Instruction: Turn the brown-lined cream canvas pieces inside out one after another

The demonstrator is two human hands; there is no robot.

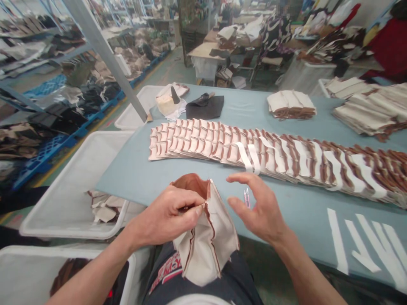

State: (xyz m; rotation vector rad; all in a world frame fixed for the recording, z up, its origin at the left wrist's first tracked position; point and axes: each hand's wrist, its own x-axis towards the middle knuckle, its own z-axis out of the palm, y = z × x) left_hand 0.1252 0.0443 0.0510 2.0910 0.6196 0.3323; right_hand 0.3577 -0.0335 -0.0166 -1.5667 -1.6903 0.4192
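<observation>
My left hand [178, 210] pinches the upper edge of a cream fabric pouch [203, 250] with brown seams and a brown lining. The pouch hangs over my lap, its mouth gaping toward the table. Just right of it, my right hand [257, 205] is raised with thumb and fingers apart, holding nothing. A small pink-and-clear pointed tool [247, 197] lies on the table behind that hand. Beyond both hands runs a long overlapping row of similar cream and brown pieces [203, 140], with white strips [302, 159] laid across its right part.
More white strips [337, 241] lie at the table's [127, 169] right front. Fabric stacks [291, 103], a black cloth [205, 106] and a cream roll [165, 104] sit at the back. White bins [76, 182] stand left, near a slanted metal post [108, 59]. A person [276, 31] sits far behind.
</observation>
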